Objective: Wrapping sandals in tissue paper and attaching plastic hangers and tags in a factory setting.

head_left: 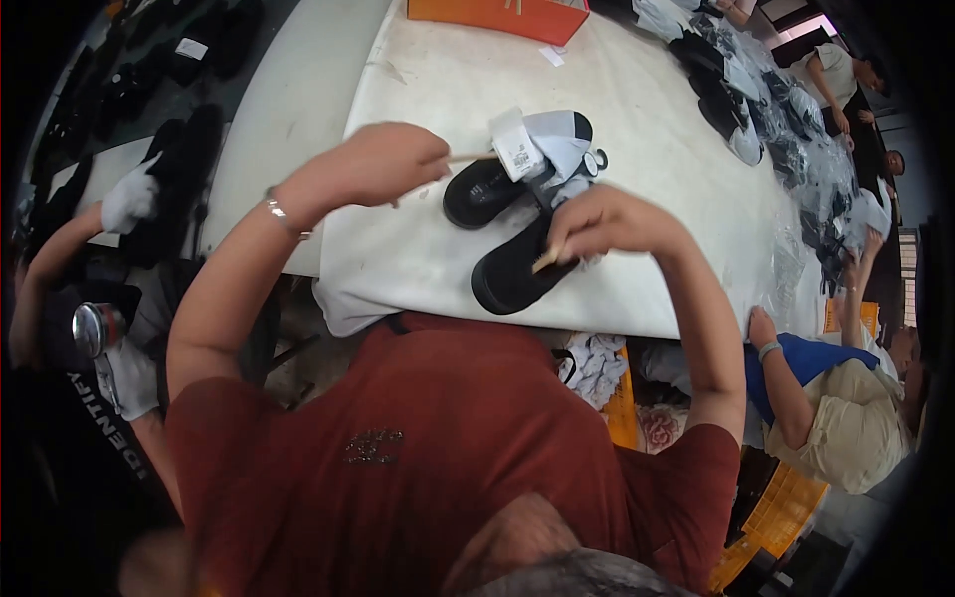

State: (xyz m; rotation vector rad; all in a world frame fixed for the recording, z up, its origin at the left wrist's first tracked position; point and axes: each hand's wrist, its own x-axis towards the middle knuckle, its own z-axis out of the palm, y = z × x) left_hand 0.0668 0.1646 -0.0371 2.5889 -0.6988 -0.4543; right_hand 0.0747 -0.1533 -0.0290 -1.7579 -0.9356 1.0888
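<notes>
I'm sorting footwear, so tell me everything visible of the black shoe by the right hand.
The black shoe lies near the front edge of the white-covered table, its broad rounded end toward that edge. Its dull upper looks like fabric, with what seems a smooth dark sole rim around that end. The right hand hides part of its far end, and a pale, wood-looking stick in that hand overlaps it; exact contact is hard to tell.

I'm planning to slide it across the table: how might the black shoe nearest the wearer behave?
The black shoe probably won't roll, given its long, broad shape. Its fabric-looking upper may flex slightly when squeezed. On the pale, cloth-like covering, it might drag somewhat.
</notes>
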